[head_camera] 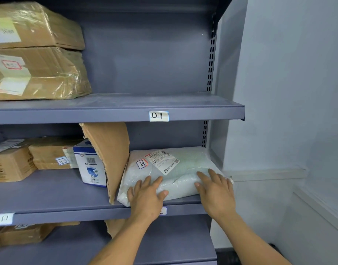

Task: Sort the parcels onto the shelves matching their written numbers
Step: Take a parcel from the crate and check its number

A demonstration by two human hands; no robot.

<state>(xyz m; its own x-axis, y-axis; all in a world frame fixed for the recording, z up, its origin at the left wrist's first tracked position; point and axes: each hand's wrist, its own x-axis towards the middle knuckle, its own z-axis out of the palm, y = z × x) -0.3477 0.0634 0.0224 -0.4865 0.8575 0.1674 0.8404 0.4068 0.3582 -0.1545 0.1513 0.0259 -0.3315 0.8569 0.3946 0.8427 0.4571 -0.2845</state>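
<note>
1. Presently, the white parcel [164,173] is laid flat at the right end of the middle shelf [49,196], with its front edge just at the shelf lip, and it is pressed from above by both hands.
2. The left hand [147,196] is laid on the parcel's near left corner with fingers nearly straight and spread. The right hand [216,190] is laid flat on its near right part, fingers extended. Nothing is gripped by either.
3. Placement of this parcel is judged nearly finished; only the release, and perhaps a push further in, is left. A match with the shelf cannot be confirmed: the parcel's handwritten mark is possibly "12", and the shelf tag [163,210] below it is mostly hidden by the left wrist.
4. Taped cardboard boxes [34,52] are already shelved above the "01" tag [158,116], and others above the "11" tag [4,218]. How many parcels remain unsorted is not shown.
5. The parcel is seen as a soft, bubble-textured plastic mailer, pillowy and creased, with a printed label. A torn, curved cardboard sheet [110,150] is leaned against its left side, and a glossy blue-and-white carton [91,165] is stood just beyond.
</note>
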